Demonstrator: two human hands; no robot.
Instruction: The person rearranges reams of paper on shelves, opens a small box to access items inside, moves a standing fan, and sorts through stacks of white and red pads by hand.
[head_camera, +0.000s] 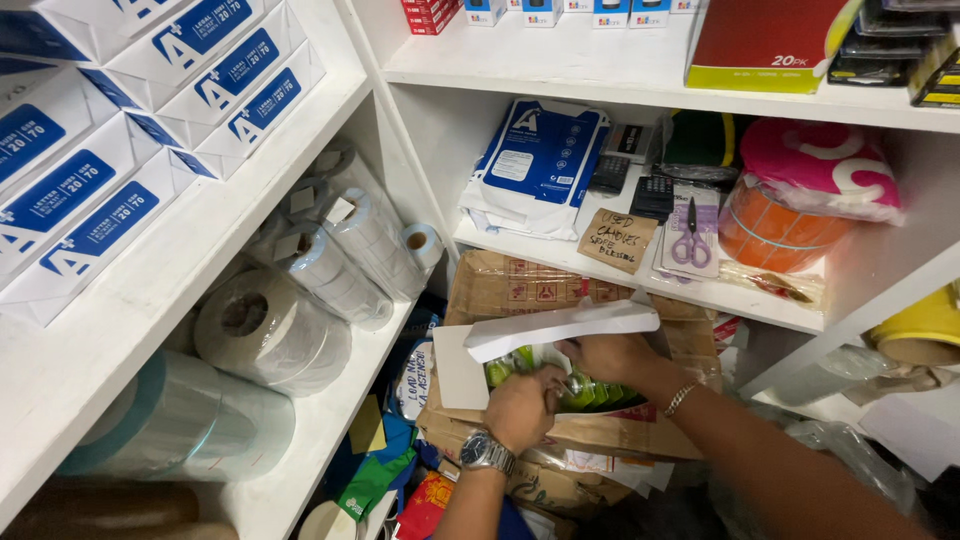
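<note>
My left hand, with a metal wristwatch, and my right hand, with a thin bracelet, both reach into an open brown cardboard box on the floor between the shelves. Both hands close on green plastic-wrapped packs inside the box. A white folded paper flap sticks up over the box, just above my right hand. The fingertips are partly hidden among the packs.
White shelves stand to the left with boxed paper reams and large tape and film rolls. The right shelf holds a blue-white paper pack, calculators, packaged scissors and an orange bundle. Loose packets clutter the floor.
</note>
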